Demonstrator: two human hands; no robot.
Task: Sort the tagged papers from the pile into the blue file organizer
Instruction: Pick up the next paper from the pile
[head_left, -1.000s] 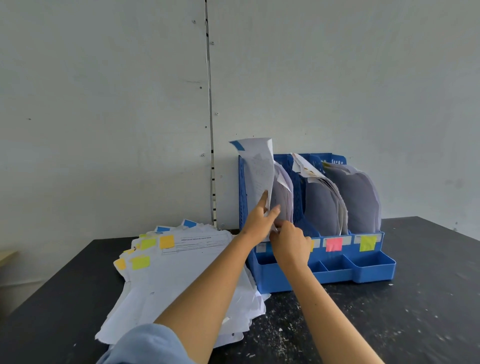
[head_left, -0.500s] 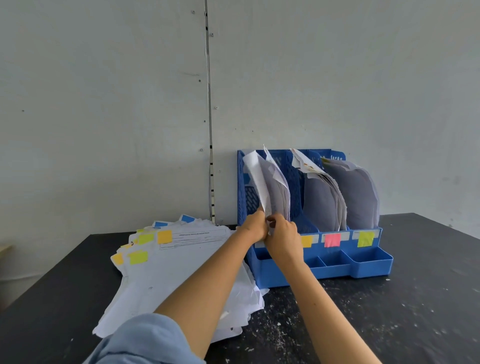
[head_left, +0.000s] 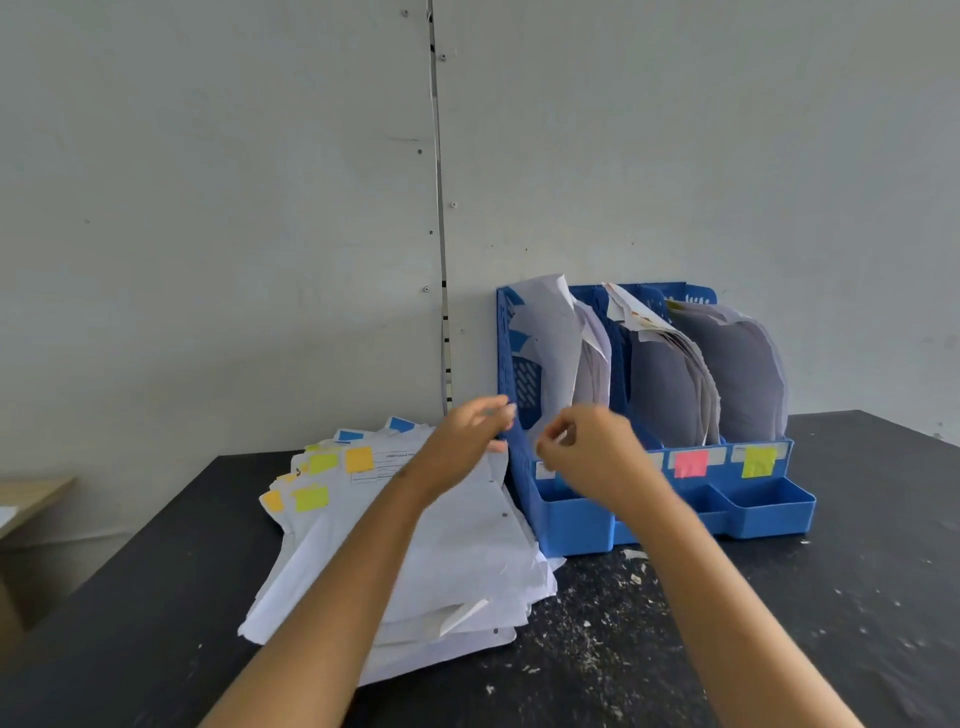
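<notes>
Both hands blurred, empty, fingers loosely curled: left hand (head_left: 470, 441) over the loose pile of white tagged papers (head_left: 410, 540) on the left, right hand (head_left: 587, 457) near the blue plastic file organizer (head_left: 769, 512). Best to take only the top sheet, read its tag colour, then drop it fully into the matching slot.

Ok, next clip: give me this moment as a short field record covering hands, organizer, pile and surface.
left hand: blurred, in front of the organizer's left wall, nothing seen in it
right hand: blurred, fingers loosely curled in front of the leftmost slot, grip unclear
blue file organizer: upright against the wall, its slots hold papers
slot labels: pink tag, yellow-green tag
paper pile: left of the organizer, fanned, with yellow, orange and blue tags
table: black, speckled with white scraps
</notes>
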